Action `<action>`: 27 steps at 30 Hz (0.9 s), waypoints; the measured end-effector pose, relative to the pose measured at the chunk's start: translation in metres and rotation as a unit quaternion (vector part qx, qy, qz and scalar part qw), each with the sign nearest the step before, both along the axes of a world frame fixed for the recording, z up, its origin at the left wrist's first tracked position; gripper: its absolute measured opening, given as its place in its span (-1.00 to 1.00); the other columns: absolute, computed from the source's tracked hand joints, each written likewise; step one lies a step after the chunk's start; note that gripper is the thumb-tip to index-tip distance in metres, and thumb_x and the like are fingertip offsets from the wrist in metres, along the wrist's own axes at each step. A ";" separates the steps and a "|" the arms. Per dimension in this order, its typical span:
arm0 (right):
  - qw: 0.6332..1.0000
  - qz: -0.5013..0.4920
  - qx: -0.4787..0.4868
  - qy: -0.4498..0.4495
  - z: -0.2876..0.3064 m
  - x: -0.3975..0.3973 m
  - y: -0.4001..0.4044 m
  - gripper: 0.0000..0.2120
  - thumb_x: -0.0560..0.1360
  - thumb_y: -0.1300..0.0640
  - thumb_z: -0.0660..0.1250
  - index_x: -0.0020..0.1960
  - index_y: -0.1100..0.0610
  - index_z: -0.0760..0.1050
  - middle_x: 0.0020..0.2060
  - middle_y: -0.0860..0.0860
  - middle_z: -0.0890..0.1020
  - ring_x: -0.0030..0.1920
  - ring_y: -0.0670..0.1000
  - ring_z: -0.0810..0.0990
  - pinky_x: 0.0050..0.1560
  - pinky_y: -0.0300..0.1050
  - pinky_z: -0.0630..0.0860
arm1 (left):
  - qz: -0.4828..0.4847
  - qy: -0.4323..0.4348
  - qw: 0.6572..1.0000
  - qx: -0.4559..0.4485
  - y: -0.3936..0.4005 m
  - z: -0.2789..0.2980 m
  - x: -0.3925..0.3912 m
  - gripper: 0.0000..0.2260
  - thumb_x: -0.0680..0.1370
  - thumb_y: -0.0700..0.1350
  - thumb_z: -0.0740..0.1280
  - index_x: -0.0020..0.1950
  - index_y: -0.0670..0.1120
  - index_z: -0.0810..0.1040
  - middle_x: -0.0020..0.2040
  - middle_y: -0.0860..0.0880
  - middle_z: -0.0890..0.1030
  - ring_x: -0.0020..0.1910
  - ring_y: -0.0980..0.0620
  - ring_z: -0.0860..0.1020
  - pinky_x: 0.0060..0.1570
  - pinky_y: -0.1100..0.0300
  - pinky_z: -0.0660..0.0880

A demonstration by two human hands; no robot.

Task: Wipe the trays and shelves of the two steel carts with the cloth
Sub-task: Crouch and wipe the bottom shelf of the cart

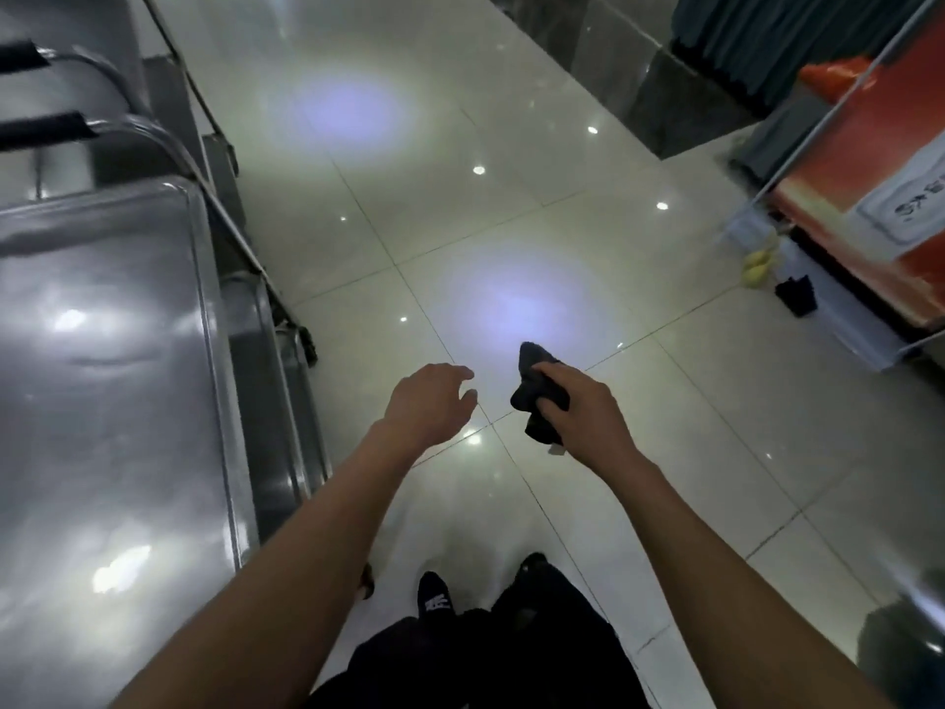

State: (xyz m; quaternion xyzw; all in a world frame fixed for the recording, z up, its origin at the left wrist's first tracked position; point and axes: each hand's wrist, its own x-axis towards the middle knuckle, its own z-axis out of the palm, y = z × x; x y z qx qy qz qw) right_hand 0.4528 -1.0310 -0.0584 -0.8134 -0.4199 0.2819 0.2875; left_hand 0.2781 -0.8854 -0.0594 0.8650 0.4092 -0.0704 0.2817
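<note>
Your shoes stand on the tiled floor. Above it, your left hand hangs with fingers loosely spread, holding nothing. Just beside it, your right hand grips the dark cloth. At your left, the near cart's tray gleams; behind it, 2 black-gripped handles.

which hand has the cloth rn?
The right hand grips the dark cloth; the left hand hangs open over the floor, holding nothing.
</note>
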 end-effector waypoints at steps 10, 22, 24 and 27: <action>0.984 0.176 -0.019 0.008 -0.013 0.090 0.166 -0.56 0.51 0.23 0.29 0.30 -0.17 0.47 0.18 -0.18 0.54 0.10 0.00 0.55 0.08 0.05 0.58 | 0.133 0.058 0.989 -0.003 0.096 -0.015 0.063 -0.61 0.64 0.08 0.18 0.46 0.07 0.42 0.35 0.02 0.54 0.31 -0.04 0.49 0.30 -0.04 0.42; 0.896 0.439 -0.070 0.008 -0.040 0.073 0.354 -0.53 0.53 0.20 0.28 0.37 -0.16 0.44 0.24 -0.16 0.52 0.11 0.01 0.57 -0.18 0.04 0.68 | 0.428 0.036 0.897 -0.102 0.142 -0.052 0.017 -0.61 0.64 0.04 0.22 0.47 0.02 0.44 0.37 -0.02 0.53 0.30 -0.03 0.51 0.30 0.08 0.43; 0.883 0.463 -0.074 0.009 -0.048 0.055 0.380 -0.53 0.53 0.21 0.28 0.38 -0.15 0.45 0.27 -0.13 0.52 0.10 0.01 0.57 -0.25 0.02 0.68 | 0.453 0.036 0.885 -0.102 0.154 -0.060 0.005 -0.62 0.64 0.04 0.22 0.44 0.02 0.46 0.35 -0.04 0.54 0.27 -0.05 0.52 0.27 0.04 0.46; 0.863 0.499 -0.072 -0.008 -0.059 0.032 0.413 -0.52 0.53 0.23 0.28 0.39 -0.12 0.47 0.28 -0.14 0.52 0.08 0.00 0.57 -0.33 -0.10 0.63 | 0.496 0.023 0.860 -0.119 0.169 -0.074 -0.011 -0.65 0.64 0.04 0.22 0.40 0.00 0.49 0.32 -0.06 0.57 0.22 -0.07 0.55 0.21 0.03 0.49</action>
